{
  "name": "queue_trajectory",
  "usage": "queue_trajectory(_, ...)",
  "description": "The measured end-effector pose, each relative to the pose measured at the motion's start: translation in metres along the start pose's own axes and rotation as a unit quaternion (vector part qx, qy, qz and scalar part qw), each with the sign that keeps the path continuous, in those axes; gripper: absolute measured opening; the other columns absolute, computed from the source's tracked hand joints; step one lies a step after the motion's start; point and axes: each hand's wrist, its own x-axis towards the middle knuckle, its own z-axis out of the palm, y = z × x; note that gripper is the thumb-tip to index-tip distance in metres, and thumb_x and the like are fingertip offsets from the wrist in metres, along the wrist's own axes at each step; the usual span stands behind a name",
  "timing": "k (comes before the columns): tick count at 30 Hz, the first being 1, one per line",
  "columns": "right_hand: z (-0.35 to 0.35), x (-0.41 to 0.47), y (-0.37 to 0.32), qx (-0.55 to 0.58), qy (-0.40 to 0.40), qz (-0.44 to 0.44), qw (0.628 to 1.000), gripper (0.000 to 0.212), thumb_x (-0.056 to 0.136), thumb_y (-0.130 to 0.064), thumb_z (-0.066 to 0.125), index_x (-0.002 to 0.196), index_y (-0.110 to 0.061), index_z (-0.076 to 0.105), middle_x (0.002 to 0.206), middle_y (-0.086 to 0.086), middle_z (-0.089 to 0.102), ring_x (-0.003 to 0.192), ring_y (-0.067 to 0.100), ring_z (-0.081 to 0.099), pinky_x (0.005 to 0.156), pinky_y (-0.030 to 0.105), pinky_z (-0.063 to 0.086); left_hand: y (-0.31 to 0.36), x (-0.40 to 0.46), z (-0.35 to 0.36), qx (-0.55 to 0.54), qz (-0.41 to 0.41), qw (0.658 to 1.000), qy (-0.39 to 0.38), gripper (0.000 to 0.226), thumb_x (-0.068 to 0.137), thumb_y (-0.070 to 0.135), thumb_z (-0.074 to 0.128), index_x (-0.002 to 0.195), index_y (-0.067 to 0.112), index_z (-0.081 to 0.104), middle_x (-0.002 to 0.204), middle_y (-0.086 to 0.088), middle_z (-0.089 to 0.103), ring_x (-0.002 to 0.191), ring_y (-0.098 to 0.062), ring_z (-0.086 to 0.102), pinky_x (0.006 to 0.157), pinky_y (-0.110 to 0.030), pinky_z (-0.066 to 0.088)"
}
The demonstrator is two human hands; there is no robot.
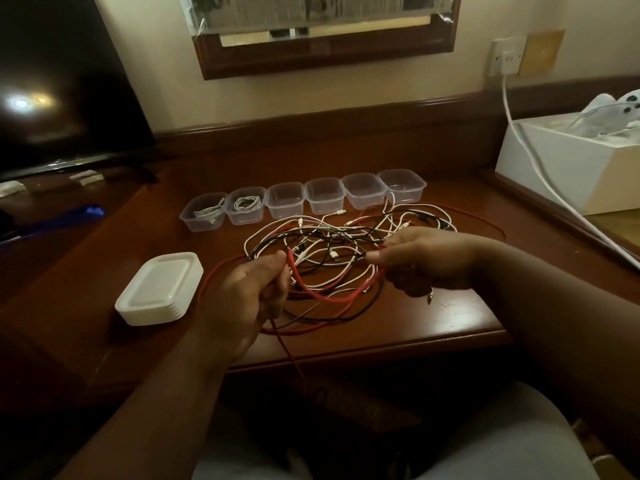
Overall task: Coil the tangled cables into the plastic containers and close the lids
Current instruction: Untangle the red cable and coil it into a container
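Polished dark wooden surface (433,327): left hand (242,299) and right hand (426,259), each grip clamped on a thin red cable (325,296), above tangled cables (346,237) near six clear plastic tubs (322,199).

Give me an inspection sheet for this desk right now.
Surface: dark wooden desk.
Job's things: six open plastic containers in a row; the two leftmost hold coiled white cables; stack of lids at left.
Clutter: white box at right.
Hands: left hand and right hand each pinch the red cable.
Cables: tangled pile of red, white, black.
Surroundings: dark screen, wall socket.
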Motion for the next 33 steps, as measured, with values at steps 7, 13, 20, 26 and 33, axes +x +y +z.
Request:
queue_trajectory(7,0.036,0.008,0.008,0.32,-0.268,-0.094,0.904,0.043,0.099,-0.039,0.05,0.063,-0.02,0.034,0.052,-0.005,0.028,0.041,0.011,0.023,0.044,0.024,0.023,-0.006,0.004,0.017,0.119,-0.032,0.988,0.092,0.021,0.101,0.01,0.049,0.1,0.024,0.064,0.071,-0.006,0.056,0.059,-0.016,0.051,0.049,-0.023,0.042)
queue_trajectory(13,0.056,0.012,-0.018,0.383,-0.134,-0.065,0.912,0.047,0.1,-0.04,0.04,0.057,-0.022,0.041,0.043,-0.008,0.033,0.035,0.008,0.023,0.04,0.023,0.023,-0.005,-0.001,0.031,0.13,0.098,0.987,-0.013,0.038,0.089,0.016,0.059,0.122,0.035,0.058,0.11,-0.007,0.067,0.106,-0.017,0.065,0.088,-0.029,0.056)
queue_trajectory(20,0.075,0.013,-0.024,0.426,-0.046,-0.027,0.903,0.054,0.099,-0.045,0.039,0.051,-0.02,0.038,0.039,-0.006,0.03,0.03,0.007,0.029,0.038,0.02,0.024,-0.004,0.004,0.055,-0.06,0.025,0.998,0.0,0.023,0.097,0.036,0.054,0.103,0.019,0.068,0.094,-0.02,0.064,0.078,-0.036,0.059,0.064,-0.044,0.05)
queue_trajectory(26,0.087,0.004,-0.024,0.443,-0.091,-0.117,0.884,0.023,0.093,-0.027,0.045,0.075,-0.014,0.051,0.058,-0.002,0.04,0.055,0.014,0.049,0.062,0.029,0.046,-0.001,0.002,0.074,-0.173,0.003,0.984,0.039,0.011,0.096,0.016,0.053,0.086,0.017,0.06,0.05,0.006,0.059,0.034,-0.001,0.047,0.032,-0.013,0.033)
queue_trajectory(33,0.088,-0.001,-0.035,0.367,-0.006,-0.192,0.91,0.028,0.098,-0.034,0.04,0.086,-0.011,0.053,0.06,-0.001,0.047,0.054,0.013,0.055,0.056,0.026,0.047,-0.003,-0.002,0.089,-0.192,-0.039,0.978,0.065,0.04,0.092,0.016,0.052,0.057,0.023,0.071,0.053,0.002,0.05,0.044,-0.009,0.043,0.043,-0.023,0.031)
